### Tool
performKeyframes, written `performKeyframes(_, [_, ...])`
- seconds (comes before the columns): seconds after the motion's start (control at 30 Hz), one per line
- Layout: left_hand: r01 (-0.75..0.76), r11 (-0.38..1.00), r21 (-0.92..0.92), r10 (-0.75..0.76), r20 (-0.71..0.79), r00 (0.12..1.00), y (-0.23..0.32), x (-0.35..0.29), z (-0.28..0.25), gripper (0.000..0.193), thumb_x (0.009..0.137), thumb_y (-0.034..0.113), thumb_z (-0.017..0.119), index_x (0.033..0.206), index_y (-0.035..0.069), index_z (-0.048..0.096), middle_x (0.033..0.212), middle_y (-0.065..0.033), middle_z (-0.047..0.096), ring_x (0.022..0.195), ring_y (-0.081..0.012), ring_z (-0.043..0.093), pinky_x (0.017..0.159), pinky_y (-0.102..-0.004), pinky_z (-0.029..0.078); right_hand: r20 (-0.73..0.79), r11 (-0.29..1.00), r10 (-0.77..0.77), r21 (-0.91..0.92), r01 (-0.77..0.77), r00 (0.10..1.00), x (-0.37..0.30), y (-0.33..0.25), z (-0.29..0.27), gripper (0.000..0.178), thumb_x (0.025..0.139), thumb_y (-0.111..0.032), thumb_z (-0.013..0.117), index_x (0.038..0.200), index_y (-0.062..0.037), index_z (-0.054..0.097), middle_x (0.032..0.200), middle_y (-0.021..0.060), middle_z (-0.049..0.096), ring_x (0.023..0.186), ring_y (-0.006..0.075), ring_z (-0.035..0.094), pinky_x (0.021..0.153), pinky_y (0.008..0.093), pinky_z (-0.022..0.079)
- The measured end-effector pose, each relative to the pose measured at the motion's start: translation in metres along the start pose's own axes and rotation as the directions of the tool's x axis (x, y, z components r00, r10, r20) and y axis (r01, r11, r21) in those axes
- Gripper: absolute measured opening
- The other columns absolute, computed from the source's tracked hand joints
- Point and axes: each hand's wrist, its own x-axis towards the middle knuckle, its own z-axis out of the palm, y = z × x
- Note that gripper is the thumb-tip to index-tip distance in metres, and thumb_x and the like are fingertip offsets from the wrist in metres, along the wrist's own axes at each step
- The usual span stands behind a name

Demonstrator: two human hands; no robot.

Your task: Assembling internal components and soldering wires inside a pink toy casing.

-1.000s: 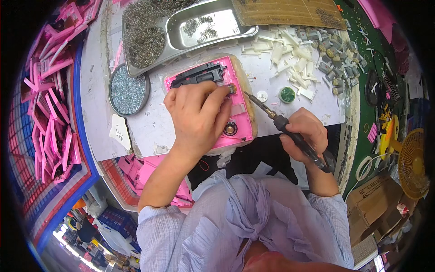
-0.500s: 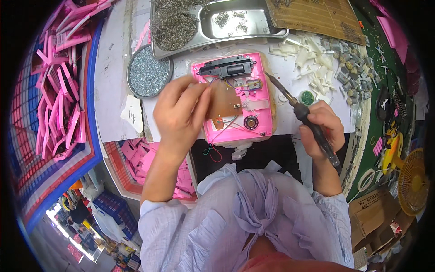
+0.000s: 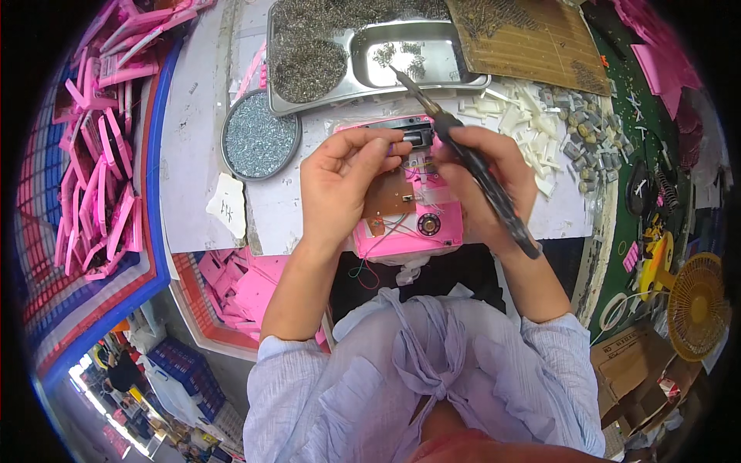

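Observation:
A pink plastic housing (image 3: 405, 241) lies open before me, with a brown circuit board (image 3: 388, 197), thin wires, a round black speaker (image 3: 429, 224) and a black plastic part (image 3: 417, 137) in it. Over its upper middle, the fingers of my left hand (image 3: 340, 179) are pinched together; a speck of purple shows at their tips, too small to name. My right hand (image 3: 494, 174) is closed round a black-handled tool with a tapering metal shaft (image 3: 502, 194). The tool's point is up and away from the housing, in front of the steel tray. My right fingertips are blurred.
Beyond the housing stands a steel tray (image 3: 340, 100) of small screws, with a round dish (image 3: 261, 135) of screws to its left. Cardboard (image 3: 525, 46), white plastic parts (image 3: 513, 116) and small motors (image 3: 590, 143) lie right. Pink parts fill a basket (image 3: 158, 266) at left.
My right hand has swung left over the housing, lifting the tool's point up and left. My left hand has moved right, off the circuit board toward the black part. The view has shifted slightly.

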Motion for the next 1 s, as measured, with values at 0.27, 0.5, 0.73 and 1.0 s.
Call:
performKeyframes(0.27, [-0.040, 0.997, 0.058, 0.040, 0.000, 0.999, -0.003, -0.002, -0.008, 0.018, 0.096, -0.004, 0.066, 0.114, -0.008, 0.066, 0.111, -0.0147, 0.073, 0.098, -0.0176, 0.072, 0.087, -0.0269, 0.059, 0.036, 0.999, 0.031, 0.015, -0.032, 0.999, 0.017, 0.002, 0.035, 0.044, 0.083, 0.004, 0.074, 0.124, -0.0074, 0.064, 0.100, 0.0104, 0.070, 0.091, 0.0238, 0.070, 0.080, 0.0326, 0.056])
performKeyframes(0.5, [-0.032, 0.948, 0.317, 0.027, 0.021, 0.999, 0.002, 0.000, -0.010, 0.013, 0.095, 0.000, 0.069, 0.106, -0.006, 0.071, 0.094, -0.0097, 0.075, 0.082, -0.0116, 0.071, 0.074, -0.0241, 0.059, 0.058, 0.989, -0.114, -0.092, 0.119, 0.992, 0.025, 0.008, 0.040, 0.044, 0.081, 0.005, 0.073, 0.123, -0.0082, 0.064, 0.100, 0.0114, 0.069, 0.090, 0.0293, 0.068, 0.081, 0.0349, 0.054])
performKeyframes(0.73, [-0.142, 0.772, 0.620, 0.134, 0.060, 0.989, 0.007, 0.001, -0.017, 0.009, 0.091, 0.006, 0.074, 0.095, -0.002, 0.075, 0.079, -0.0072, 0.071, 0.061, -0.0082, 0.063, 0.055, -0.0247, 0.050, 0.056, 0.996, -0.022, -0.084, 0.027, 0.998, 0.020, 0.007, 0.034, 0.047, 0.080, 0.004, 0.074, 0.124, -0.0085, 0.063, 0.102, 0.0121, 0.069, 0.091, 0.0286, 0.069, 0.081, 0.0346, 0.055])
performKeyframes(1.0, [-0.149, 0.756, 0.637, 0.182, 0.014, 0.983, -0.004, 0.003, -0.013, 0.008, 0.086, 0.005, 0.077, 0.092, 0.000, 0.075, 0.076, -0.0055, 0.067, 0.060, -0.0065, 0.056, 0.055, -0.0256, 0.046, 0.086, 0.989, -0.041, -0.137, 0.052, 0.995, 0.023, 0.001, 0.035, 0.047, 0.079, 0.003, 0.073, 0.124, -0.0084, 0.063, 0.102, 0.0125, 0.068, 0.090, 0.0283, 0.068, 0.080, 0.0347, 0.054])
